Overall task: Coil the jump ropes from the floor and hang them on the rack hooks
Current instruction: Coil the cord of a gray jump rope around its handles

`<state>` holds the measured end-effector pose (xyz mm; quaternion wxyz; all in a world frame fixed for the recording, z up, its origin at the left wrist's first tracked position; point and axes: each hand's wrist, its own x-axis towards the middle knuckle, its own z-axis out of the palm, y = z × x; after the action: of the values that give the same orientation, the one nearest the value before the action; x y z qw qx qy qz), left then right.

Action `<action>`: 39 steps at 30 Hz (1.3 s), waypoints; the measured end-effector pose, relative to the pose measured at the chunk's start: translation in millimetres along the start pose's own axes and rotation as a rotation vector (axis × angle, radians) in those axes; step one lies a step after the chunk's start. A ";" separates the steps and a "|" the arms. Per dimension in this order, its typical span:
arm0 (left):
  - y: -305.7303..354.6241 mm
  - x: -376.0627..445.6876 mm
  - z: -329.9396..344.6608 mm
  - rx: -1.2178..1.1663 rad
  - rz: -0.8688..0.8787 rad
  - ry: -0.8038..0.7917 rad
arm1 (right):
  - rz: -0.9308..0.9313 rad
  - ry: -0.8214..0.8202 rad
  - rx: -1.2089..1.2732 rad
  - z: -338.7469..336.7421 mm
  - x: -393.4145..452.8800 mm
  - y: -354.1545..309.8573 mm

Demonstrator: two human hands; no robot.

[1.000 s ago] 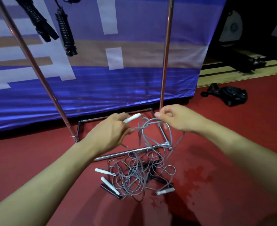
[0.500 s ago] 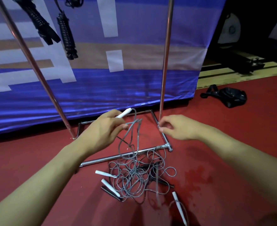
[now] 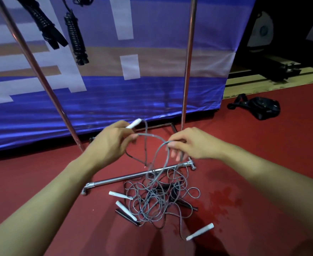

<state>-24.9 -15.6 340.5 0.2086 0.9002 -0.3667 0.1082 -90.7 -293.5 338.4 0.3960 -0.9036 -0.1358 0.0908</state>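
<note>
My left hand [image 3: 113,142] grips a white rope handle [image 3: 133,124] and a loop of grey cord. My right hand [image 3: 188,143] pinches the same grey cord [image 3: 158,150] a little to the right, and the cord hangs down from both hands. Below them a tangled heap of grey jump ropes [image 3: 157,198] lies on the red floor with several white handles and a black handle [image 3: 126,217] sticking out. One white handle [image 3: 200,231] lies apart at the lower right. Two coiled black ropes [image 3: 76,37] hang from the rack at the top left.
The chrome rack's two poles [image 3: 188,58] rise on either side of my hands, and its base bar [image 3: 133,175] lies on the floor just behind the heap. A blue banner [image 3: 115,93] hangs behind the rack. A black bag [image 3: 260,107] lies on the floor at the right.
My right hand let go of a loop, moved back toward the left hand and pinched the cord again. A white handle slid out to the lower right of the heap.
</note>
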 end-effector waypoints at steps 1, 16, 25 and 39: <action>-9.8 -1.9 -4.9 0.014 -0.049 0.037 | 0.021 -0.001 -0.005 -6.3 -2.2 6.5; 17.9 2.2 -21.2 -0.081 0.033 0.043 | 0.078 -0.056 -0.301 -8.6 6.6 5.8; -12.9 -1.4 -27.9 0.116 -0.107 0.080 | 0.127 -0.190 0.358 8.4 6.8 -9.9; 37.6 8.5 6.0 -0.086 0.031 -0.119 | -0.133 0.028 -0.274 2.2 11.8 -42.9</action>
<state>-45.2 -47.8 349.2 0.2233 0.8895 -0.3965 0.0418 -87.6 -260.3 368.0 0.2758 -0.9394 -0.2011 0.0325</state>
